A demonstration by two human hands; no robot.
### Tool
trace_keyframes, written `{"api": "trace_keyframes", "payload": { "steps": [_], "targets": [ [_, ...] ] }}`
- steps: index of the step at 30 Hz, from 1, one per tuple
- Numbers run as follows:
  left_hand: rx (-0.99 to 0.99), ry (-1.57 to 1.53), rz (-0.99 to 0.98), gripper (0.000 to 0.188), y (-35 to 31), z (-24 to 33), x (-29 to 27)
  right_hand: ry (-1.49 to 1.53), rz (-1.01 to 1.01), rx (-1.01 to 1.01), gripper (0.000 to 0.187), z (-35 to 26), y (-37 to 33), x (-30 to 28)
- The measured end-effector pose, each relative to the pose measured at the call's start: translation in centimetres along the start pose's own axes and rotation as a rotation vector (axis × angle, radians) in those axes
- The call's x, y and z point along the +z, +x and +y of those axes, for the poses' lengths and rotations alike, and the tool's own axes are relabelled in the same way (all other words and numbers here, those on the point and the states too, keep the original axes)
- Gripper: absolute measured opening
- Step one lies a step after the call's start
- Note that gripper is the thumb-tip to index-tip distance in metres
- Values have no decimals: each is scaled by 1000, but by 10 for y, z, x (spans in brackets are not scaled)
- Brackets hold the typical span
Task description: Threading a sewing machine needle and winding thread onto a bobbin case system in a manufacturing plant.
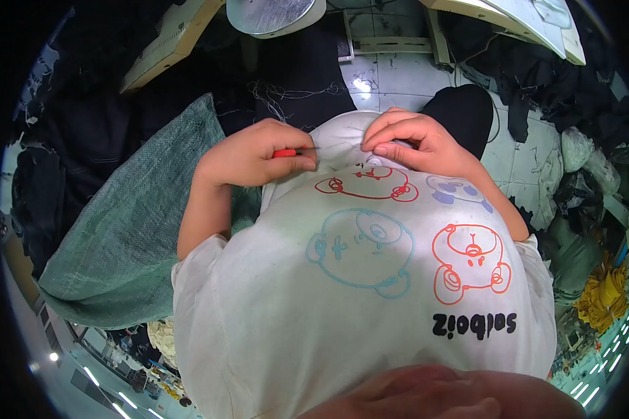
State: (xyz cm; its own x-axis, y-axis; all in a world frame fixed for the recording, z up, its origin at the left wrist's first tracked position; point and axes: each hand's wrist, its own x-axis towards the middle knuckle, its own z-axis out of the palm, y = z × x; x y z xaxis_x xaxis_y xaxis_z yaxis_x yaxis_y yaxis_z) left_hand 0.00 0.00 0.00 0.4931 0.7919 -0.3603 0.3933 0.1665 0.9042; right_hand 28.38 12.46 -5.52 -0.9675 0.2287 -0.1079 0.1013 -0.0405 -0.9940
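In front of my belly, my left hand [265,153] is closed around a small red-handled tool [284,153]. A thin dark tip shows past the fingers, but the kind of tool cannot be made out. My right hand [423,143] is a short way to the right, with thumb and fingers drawn together at the white T-shirt [356,314] I wear. They seem to pinch its creased lower front; anything small between them is hidden. Line drawings of bear faces in red, blue, orange and purple cover the shirt.
A green woven sack [140,209] lies against my left side. Dark cloth with loose threads [304,87] is ahead of me. A round metal-topped seat [272,15] and pale table edges [178,42] stand beyond. Plastic bags [576,188] and yellow cloth [603,297] lie right.
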Motion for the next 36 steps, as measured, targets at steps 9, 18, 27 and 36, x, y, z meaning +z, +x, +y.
{"api": "trace_keyframes", "payload": {
  "steps": [9,18,27,36],
  "targets": [
    [31,-121,173,14,23,-1,24,-95,-3,-131,23,-10,2,0],
    [43,185,603,15,39,-29,8,-398,1,-97,21,-29,-1,4],
    [-94,633,406,25,30,-52,10,-425,-154,-182,12,-35,13,0],
    [29,-257,678,11,62,-24,10,-167,-18,-218,7,-21,8,-6]
  ]
}}
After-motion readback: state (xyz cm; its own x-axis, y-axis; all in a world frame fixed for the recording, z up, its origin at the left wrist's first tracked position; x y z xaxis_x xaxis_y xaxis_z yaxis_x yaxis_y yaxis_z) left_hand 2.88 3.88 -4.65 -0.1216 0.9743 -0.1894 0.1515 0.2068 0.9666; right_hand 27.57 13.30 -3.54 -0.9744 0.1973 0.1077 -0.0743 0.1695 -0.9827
